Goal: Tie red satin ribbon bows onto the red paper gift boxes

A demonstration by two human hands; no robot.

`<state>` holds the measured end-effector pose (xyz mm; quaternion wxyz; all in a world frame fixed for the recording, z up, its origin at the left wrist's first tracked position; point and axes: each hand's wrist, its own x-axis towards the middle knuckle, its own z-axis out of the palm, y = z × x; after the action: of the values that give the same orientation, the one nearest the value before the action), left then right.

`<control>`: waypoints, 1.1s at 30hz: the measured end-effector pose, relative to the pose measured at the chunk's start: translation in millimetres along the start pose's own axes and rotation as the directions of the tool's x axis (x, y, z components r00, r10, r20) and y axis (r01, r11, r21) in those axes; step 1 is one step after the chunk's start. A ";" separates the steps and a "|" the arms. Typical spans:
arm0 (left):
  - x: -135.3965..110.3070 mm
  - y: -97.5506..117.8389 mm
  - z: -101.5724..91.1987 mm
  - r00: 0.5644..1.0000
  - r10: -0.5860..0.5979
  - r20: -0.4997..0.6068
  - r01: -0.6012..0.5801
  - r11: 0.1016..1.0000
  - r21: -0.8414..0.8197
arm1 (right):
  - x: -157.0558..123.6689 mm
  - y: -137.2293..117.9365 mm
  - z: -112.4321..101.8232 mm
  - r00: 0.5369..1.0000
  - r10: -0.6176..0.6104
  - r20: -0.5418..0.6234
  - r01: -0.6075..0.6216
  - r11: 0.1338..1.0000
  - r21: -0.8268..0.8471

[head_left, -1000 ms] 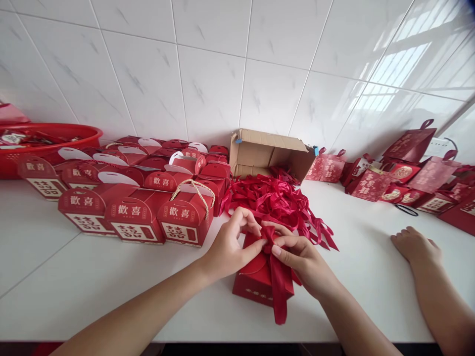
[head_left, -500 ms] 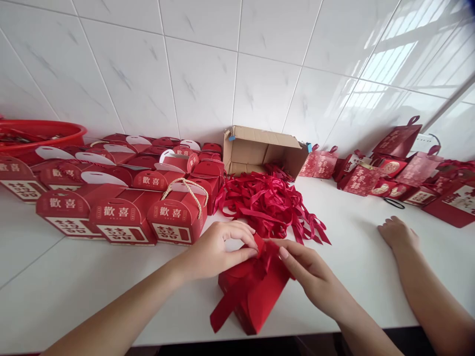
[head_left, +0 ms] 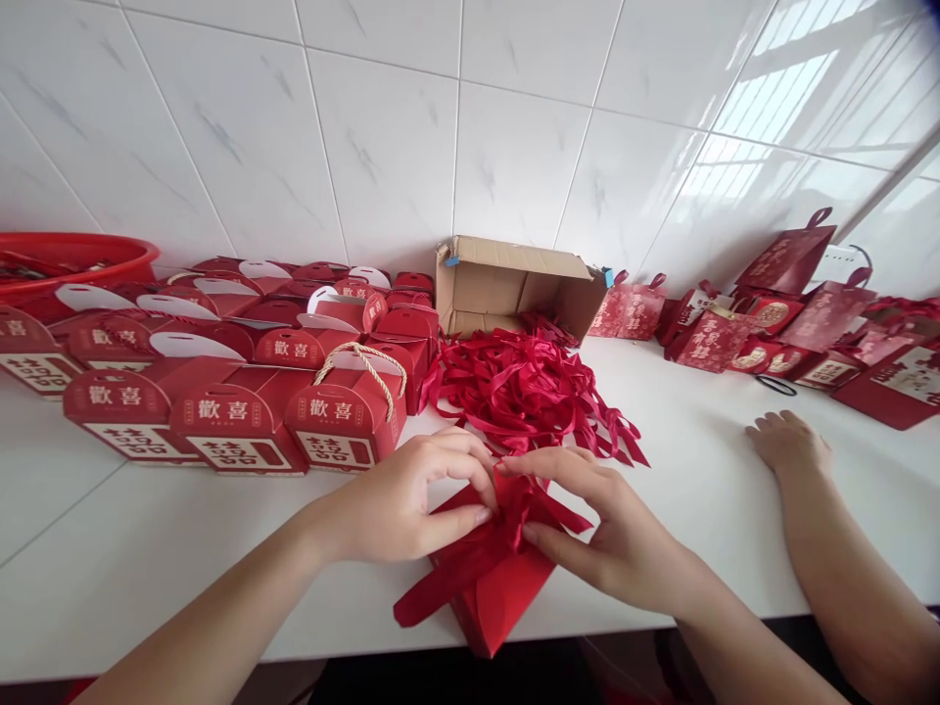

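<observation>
A small red gift box (head_left: 493, 597) lies at the near edge of the white table (head_left: 147, 548), with a red ribbon (head_left: 455, 573) knotted across its top. My left hand (head_left: 400, 504) pinches the ribbon knot from the left. Fingers of my right hand (head_left: 602, 529) are closed on the same ribbon from the right. A loose ribbon tail trails off to the lower left. Behind the box lies a pile of red ribbons (head_left: 529, 392).
Several red handled gift boxes (head_left: 242, 392) stand in rows at the left, beside a red basin (head_left: 73, 259). An open cardboard box (head_left: 514, 289) lies against the tiled wall. Red gift bags (head_left: 793, 313) crowd the right. Another person's hand (head_left: 789, 441) rests flat on the table.
The red box has turned and slid toward the table's near edge. The ribbon tail now trails to the lower left. Both my hands have stayed on the knot.
</observation>
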<state>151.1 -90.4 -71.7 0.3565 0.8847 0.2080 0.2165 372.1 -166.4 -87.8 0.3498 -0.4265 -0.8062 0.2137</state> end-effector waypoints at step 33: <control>-19.9 6.5 33.1 0.945 -0.099 -0.313 0.081 0.994 -0.069 | 7.2 7.6 32.3 0.950 -0.155 -0.270 0.186 0.978 0.092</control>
<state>153.7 -123.0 -93.3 0.3526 0.8179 0.2966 0.3445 349.3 -157.7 -111.4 0.4943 -0.3586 -0.7732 0.1712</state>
